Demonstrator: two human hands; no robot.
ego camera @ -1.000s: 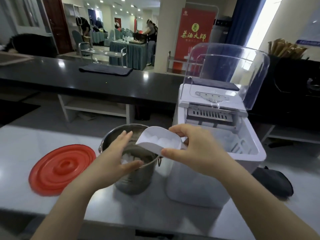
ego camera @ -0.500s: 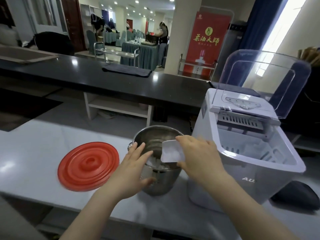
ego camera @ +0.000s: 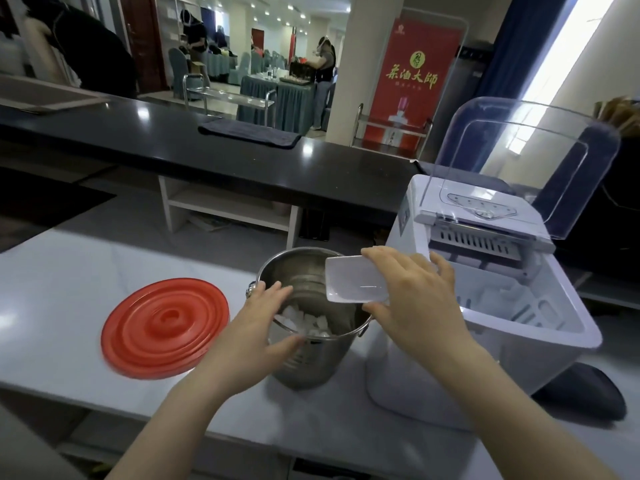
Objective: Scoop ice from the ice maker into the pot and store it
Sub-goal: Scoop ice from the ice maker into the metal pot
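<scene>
L hand point(ego camera: 254, 336) grips the steel pot point(ego camera: 311, 358) w/ fingers spread on its rim, R hand point(ego camera: 415, 303) pinches the white scoop point(ego camera: 353, 284) over the ice point(ego camera: 306, 322), ice maker point(ego camera: 485, 327) just beside.

Part of the pot's point(ego camera: 313, 358) near rim is hidden by the left hand point(ego camera: 249, 344); the scoop's point(ego camera: 353, 279) handle is covered by the right hand point(ego camera: 415, 306).

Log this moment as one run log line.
left hand steadies pot | right hand holds scoop over pot | ice in pot | red lid off
</scene>
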